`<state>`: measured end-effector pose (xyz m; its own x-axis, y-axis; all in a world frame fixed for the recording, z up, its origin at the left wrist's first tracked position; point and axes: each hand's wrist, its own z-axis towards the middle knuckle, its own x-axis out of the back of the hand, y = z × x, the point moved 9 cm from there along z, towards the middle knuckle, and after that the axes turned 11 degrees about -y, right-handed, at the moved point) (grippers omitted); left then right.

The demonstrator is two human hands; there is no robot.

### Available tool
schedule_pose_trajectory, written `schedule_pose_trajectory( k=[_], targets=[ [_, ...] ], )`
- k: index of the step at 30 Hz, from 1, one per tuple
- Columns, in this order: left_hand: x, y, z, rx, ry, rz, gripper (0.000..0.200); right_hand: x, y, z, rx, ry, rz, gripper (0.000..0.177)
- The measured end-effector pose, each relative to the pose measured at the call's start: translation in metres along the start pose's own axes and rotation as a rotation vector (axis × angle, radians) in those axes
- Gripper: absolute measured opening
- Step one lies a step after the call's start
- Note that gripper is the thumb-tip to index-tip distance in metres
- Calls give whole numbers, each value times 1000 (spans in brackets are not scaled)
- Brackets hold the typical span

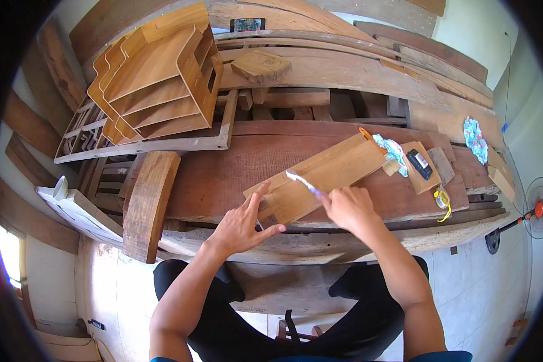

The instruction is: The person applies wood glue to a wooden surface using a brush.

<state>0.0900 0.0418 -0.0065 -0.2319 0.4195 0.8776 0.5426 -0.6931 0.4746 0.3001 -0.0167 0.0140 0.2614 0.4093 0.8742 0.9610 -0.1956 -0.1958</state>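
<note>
My right hand (351,209) is closed around the purple handle of a toothbrush (308,182). Its white head points left, over the face of a light brown wooden board (329,166) lying at a slant on a dark red-brown plank. At the board's near-left end rests my left hand (240,226), fingers and thumb spread apart, with fingertips on the board and the thumb by its near edge. Beyond the board's right end lie an orange-handled tool (364,131), mostly covered, and a crumpled patterned cloth (391,151).
A wooden tiered organizer (157,90) stands at the back left. To the right are a black object (419,165) on a small wood piece and a yellow tape measure (441,198). A thick wood block (151,202) juts out at left. A phone (247,25) stands behind.
</note>
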Motion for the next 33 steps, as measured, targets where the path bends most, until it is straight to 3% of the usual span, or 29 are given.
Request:
schedule_pose_trajectory(
  k=[4,6,7,10,11,13,14,15,18,19,22,23,26,27,31,32,33],
  targets=[
    [14,5,1,21,1,-91,105,-26,-45,-23,319,-35,-98,56],
    [19,5,1,78,4,-52,92,-20,-19,-10,142,-17,-52,59],
    [19,5,0,107,11,-39,85,-9,-11,-5,99,99,-89,63],
    [30,4,-1,93,94,-86,51,-19,-26,-15,168,-29,-23,67],
    [33,2,-1,58,129,-74,42,-29,-42,-21,305,-94,-63,74],
    [38,-1,2,-13,192,-50,27,-25,-27,-9,176,-88,-19,78],
    [38,-3,-1,-7,234,-43,25,-27,-16,-3,110,-91,-2,80],
    [44,0,-4,-2,285,-36,23,-5,-13,-4,104,119,-69,79],
    [53,3,-7,14,355,-7,22,-17,-28,-13,174,-53,-22,75],
    [53,3,-8,20,355,6,23,-17,-45,-25,446,208,-13,79],
    [48,-4,-6,23,350,-59,25,-13,-16,-4,77,-42,19,72],
    [46,-4,-6,32,333,-74,26,-7,-8,-2,128,208,-78,76],
    [46,-4,-5,53,296,-108,28,-26,-34,-15,162,-162,59,75],
    [45,-3,-4,58,284,-117,29,-26,-54,-24,363,-50,-61,79],
    [39,-2,-2,18,235,-146,33,-13,-10,-8,7,-172,-5,76],
    [39,-2,-2,15,241,-148,34,-5,2,-2,43,71,-81,74],
    [39,-2,-3,10,248,-148,35,-11,1,-4,25,-13,-38,74]
  ],
)
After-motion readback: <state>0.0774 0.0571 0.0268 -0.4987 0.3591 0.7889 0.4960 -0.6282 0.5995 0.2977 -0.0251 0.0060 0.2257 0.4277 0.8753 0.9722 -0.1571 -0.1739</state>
